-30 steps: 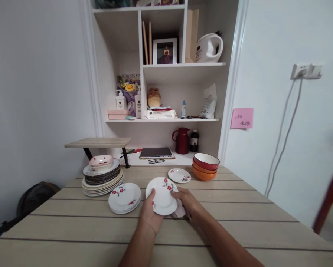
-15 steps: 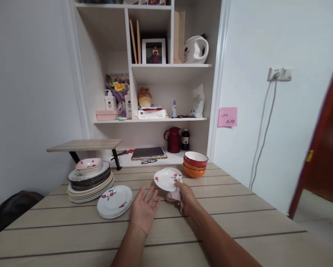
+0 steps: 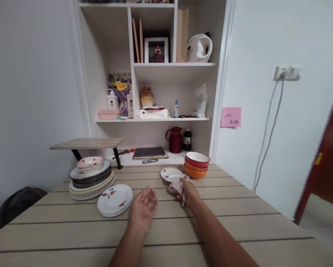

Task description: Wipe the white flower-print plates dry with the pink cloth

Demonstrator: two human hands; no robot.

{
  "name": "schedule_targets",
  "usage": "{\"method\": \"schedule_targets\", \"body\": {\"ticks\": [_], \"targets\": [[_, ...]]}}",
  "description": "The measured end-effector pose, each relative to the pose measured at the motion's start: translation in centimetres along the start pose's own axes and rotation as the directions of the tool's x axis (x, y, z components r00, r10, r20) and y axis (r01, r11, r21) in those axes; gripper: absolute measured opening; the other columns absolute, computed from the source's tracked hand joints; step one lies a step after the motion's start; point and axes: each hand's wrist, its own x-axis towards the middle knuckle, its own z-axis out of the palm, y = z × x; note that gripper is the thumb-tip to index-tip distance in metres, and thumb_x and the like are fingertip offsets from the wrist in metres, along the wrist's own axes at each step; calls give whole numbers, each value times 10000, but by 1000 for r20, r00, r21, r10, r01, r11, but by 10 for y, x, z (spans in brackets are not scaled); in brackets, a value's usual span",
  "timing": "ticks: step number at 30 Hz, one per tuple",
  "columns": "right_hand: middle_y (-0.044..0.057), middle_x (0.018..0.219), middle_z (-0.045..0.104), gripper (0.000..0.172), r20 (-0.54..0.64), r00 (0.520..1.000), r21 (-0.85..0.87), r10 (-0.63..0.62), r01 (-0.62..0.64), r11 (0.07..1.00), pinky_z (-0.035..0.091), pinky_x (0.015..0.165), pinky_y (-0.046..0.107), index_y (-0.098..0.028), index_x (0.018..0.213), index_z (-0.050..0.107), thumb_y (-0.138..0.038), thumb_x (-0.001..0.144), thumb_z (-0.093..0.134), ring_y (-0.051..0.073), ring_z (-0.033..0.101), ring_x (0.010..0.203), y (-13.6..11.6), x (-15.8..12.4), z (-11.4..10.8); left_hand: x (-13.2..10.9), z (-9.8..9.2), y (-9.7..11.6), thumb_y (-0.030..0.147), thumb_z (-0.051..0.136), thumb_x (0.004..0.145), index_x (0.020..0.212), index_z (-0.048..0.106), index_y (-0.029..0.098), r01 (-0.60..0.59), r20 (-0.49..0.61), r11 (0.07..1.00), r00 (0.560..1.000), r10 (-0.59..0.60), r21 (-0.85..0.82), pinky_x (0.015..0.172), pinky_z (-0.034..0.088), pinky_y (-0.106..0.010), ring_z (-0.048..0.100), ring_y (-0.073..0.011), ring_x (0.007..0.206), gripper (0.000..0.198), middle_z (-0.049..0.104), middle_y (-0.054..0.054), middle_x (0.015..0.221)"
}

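Note:
My left hand (image 3: pixel 144 207) lies palm up and open above the wooden table (image 3: pixel 238 222), holding nothing, just right of a small stack of white flowered plates (image 3: pixel 114 199). My right hand (image 3: pixel 187 193) is closed on a crumpled pinkish cloth (image 3: pixel 176 188) and touches the near rim of a white flowered plate (image 3: pixel 172 174). That plate rests on the table in front of the stacked bowls; whether a second plate lies under it I cannot tell.
A tall pile of mixed plates topped by a pink bowl (image 3: pixel 91 174) stands at the left. Red and orange bowls (image 3: pixel 196 164) are stacked at the back right. Behind the table are white shelves (image 3: pixel 155 118), a red jug (image 3: pixel 175 140) and a small wooden riser (image 3: pixel 87 144).
The flowered plate left my left hand, travelled right and back in my right hand, and now lies by the bowls. My left hand opened palm up.

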Motion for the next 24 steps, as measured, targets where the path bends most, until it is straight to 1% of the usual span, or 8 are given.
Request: {"method": "schedule_targets", "body": {"ticks": [3,7,10,13,16,18,21,24], "targets": [[2,605,618,203,-11,1000,-18,-22,22,1000,417,319,173,-176,963,518,-370,904,516,109,554,401,-2,-1,-3,0,0,0,174,571,827,1018,659,159,-2,-15,1000,1000,1,-7,722,559,-291,681,-143,774,211,693,-73,924],[11,625,619,188,21,999,-42,-43,44,998,400,310,165,-167,905,535,-353,889,549,105,552,414,-3,-4,-4,-1,0,0,169,570,823,998,655,152,7,-29,1000,1000,-7,-11,697,559,-280,675,-134,742,196,687,-70,896],[-7,600,596,159,23,998,-61,-61,63,996,382,297,166,-176,924,533,-327,880,552,109,541,406,-2,-8,-2,-1,0,0,161,572,816,987,651,150,8,-33,1000,999,-8,-12,689,559,-276,672,-128,730,188,682,-65,888],[-32,569,562,148,-5,997,-79,-83,82,993,348,284,161,-194,960,527,-308,870,553,96,494,376,-1,-11,0,-2,1,0,155,575,809,972,648,151,5,-35,1000,999,-6,-15,682,558,-269,668,-124,723,178,678,-63,883],[-48,547,532,165,-46,993,-92,-107,103,990,282,273,149,-209,998,521,-293,858,549,89,452,358,-2,-14,1,-3,1,0,148,574,800,948,645,152,2,-37,1000,999,-1,3,679,556,-264,662,-121,714,163,674,-65,874],[-48,544,526,190,-51,992,-94,-120,115,989,259,279,148,-210,1004,529,-303,842,562,91,448,365,-4,-17,0,-4,2,0,151,567,801,925,641,157,-17,-39,999,999,18,40,681,552,-264,659,-121,710,145,673,-68,867],[-36,568,538,228,-15,992,-96,-128,126,987,273,308,156,-195,974,558,-340,803,599,96,476,401,-3,-24,-1,-4,2,-4,147,580,788,891,640,159,-61,-42,993,997,66,101,678,535,-255,652,-118,688,120,673,-68,837],[-43,581,527,255,61,988,-106,-144,149,983,315,353,169,-187,969,586,-332,761,612,95,487,431,3,-32,2,-5,4,-10,133,607,763,869,652,143,-134,-33,974,989,142,183,654,507,-260,641,-128,641,116,677,-71,780]]}}
